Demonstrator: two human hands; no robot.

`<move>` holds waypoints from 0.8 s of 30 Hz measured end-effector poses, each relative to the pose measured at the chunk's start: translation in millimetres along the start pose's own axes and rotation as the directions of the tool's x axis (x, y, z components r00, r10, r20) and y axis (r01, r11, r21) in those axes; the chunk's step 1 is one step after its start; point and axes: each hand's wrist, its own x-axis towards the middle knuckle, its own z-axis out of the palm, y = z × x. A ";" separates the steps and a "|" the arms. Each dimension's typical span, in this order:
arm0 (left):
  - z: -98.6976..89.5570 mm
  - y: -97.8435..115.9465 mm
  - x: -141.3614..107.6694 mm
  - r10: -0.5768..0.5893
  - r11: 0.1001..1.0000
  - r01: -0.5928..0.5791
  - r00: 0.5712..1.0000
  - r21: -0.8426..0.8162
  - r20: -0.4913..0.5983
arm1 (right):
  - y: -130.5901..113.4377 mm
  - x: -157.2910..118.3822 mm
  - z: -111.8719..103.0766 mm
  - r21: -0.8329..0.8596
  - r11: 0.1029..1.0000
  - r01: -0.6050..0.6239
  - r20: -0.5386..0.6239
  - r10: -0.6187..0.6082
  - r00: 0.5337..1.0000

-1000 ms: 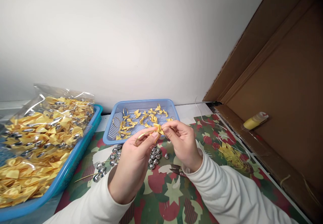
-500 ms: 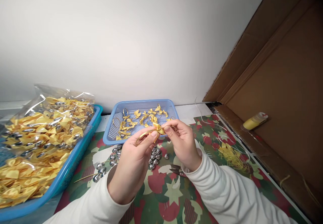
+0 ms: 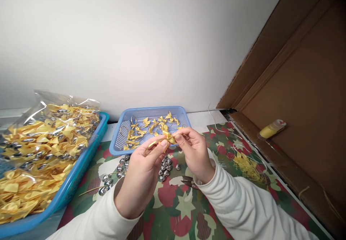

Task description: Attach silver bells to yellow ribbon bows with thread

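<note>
A yellow ribbon bow with a looped gold cord is pinched between my two hands, above the near edge of a blue mesh basket. My left hand grips its left side by thumb and fingers, and the cord loop curves over those fingers. On the other side, my right hand pinches the bow's right end, where a small part of the cord shows. Several yellow bows lie spread inside the basket. Under my hands, silver bells rest on the patterned cloth, partly hidden by my left hand.
To the left stands a larger blue basket holding a clear bag of yellow bows with silver bells. Dark scissors lie partly under my right wrist. Yellow cords lie at right, near a bottle by the cardboard wall.
My hands and the bow keep almost the same pose. The whole view has shifted very slightly.
</note>
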 end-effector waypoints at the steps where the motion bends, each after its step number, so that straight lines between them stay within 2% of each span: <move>1: -0.3 -0.1 -0.2 -0.001 1.000 0.001 1.000 0.001 0.004 | 0.1 0.1 -0.2 -0.003 1.000 0.000 0.002 0.000 1.000; 10: -1.0 -2.1 2.1 0.023 0.999 -0.021 0.998 -0.024 0.050 | 1.4 1.9 -1.5 0.004 0.999 0.034 0.009 -0.034 0.999; 17: 0.1 -0.5 1.7 -0.001 0.999 0.000 1.000 -0.040 -0.025 | -1.7 2.9 -3.7 -0.041 0.997 0.060 0.041 -0.058 0.997; 24: 1.4 1.4 -0.3 -0.025 0.999 0.023 0.999 -0.037 -0.033 | -5.1 4.2 -8.6 -0.108 0.989 0.097 0.086 -0.088 0.992</move>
